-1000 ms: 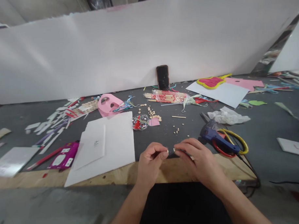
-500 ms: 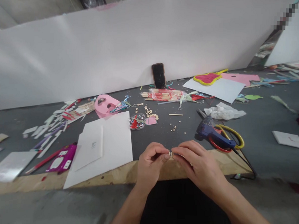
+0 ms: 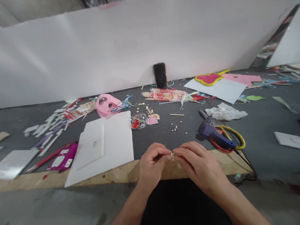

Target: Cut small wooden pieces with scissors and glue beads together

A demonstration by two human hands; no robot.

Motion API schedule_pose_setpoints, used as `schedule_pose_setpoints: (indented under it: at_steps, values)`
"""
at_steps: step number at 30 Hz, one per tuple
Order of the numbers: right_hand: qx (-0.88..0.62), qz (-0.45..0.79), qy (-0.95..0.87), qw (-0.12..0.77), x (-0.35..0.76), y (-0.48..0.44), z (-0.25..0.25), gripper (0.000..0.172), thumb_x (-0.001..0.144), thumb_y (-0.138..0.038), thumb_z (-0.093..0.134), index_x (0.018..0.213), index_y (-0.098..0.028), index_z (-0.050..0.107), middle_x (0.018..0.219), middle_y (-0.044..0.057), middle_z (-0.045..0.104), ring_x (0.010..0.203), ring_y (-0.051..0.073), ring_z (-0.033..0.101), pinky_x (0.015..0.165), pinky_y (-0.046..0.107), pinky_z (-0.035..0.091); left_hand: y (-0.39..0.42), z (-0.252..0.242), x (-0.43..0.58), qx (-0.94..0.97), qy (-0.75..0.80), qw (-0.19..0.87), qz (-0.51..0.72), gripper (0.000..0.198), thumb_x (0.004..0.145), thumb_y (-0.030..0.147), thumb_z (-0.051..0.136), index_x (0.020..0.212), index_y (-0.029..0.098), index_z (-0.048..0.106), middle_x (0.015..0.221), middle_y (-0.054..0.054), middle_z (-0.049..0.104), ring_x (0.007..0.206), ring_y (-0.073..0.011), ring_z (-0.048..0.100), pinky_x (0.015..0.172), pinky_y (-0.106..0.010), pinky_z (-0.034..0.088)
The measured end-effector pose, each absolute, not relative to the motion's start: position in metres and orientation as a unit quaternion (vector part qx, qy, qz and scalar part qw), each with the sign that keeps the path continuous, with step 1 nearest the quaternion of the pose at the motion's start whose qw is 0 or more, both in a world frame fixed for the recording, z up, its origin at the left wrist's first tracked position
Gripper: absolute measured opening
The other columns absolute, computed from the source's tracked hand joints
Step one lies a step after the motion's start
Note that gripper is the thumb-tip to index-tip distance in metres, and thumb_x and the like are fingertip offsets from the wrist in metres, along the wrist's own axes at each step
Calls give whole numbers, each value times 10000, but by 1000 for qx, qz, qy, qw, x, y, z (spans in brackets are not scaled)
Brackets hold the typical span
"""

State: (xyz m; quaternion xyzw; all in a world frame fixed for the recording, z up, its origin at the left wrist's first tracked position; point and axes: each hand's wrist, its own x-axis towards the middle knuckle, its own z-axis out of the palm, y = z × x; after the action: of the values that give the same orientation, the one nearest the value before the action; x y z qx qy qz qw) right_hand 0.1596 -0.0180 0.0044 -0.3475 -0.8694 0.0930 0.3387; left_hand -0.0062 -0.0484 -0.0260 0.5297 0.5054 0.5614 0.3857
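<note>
Over the table's front edge, my left hand [image 3: 154, 163] and my right hand [image 3: 199, 161] meet, thumbs and forefingers pinched together. Between their fingertips sits a tiny pale piece [image 3: 173, 154], like a small bit of wood; its exact kind is too small to make out. Just beyond the hands, several tiny pale bits [image 3: 174, 127] lie scattered on the dark tabletop. A thin wooden stick [image 3: 176, 114] rests behind them. Right of my right hand lies a blue glue gun [image 3: 216, 134] with its black cord.
White sheets [image 3: 117, 137] lie at left, with a purple packet [image 3: 64, 157] beside them. A round clear case [image 3: 139, 121] stands near a pink square [image 3: 152, 120]. Bundled sticks [image 3: 165, 94] lie before a phone [image 3: 160, 75]. Crumpled tissue [image 3: 225, 112] sits behind the glue gun.
The fingertips have shifted slightly around the tiny pale piece, and both hands still pinch together at the same place. The whole view has moved very slightly; the things on the table are unchanged.
</note>
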Motion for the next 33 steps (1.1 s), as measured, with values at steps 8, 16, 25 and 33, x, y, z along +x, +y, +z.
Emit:
schedule_pose_setpoints:
  at_steps: [8,16,25,33]
  values:
    - [-348,97,-870,336,160,-19,6,172,925,-210,467,953,-184,634,862,61,632,783,164,591,686,303,489,-49,-24,-6,524,508,400,554,46,764,228,693,764,184,679,819,-21,590,785,-142,545,716,-243,432]
    - [-356,94,-868,334,162,-19,5,173,930,-224,459,967,-200,627,879,61,632,787,166,588,691,309,482,-51,-30,-2,381,474,562,561,181,718,293,739,850,183,682,781,-7,636,713,-112,534,679,-216,426]
    - [-351,58,-876,326,162,-17,3,172,929,-238,468,908,-196,633,847,59,640,771,174,576,699,323,457,-50,-26,-2,359,495,608,507,236,748,375,701,735,139,693,639,9,570,566,-68,390,543,-201,312]
    - [-360,191,-840,358,164,-19,3,199,863,-224,562,1056,-199,600,952,67,648,867,172,623,742,288,517,-48,-16,2,277,466,659,520,299,614,401,793,639,134,659,519,38,504,493,-55,362,511,-203,287]
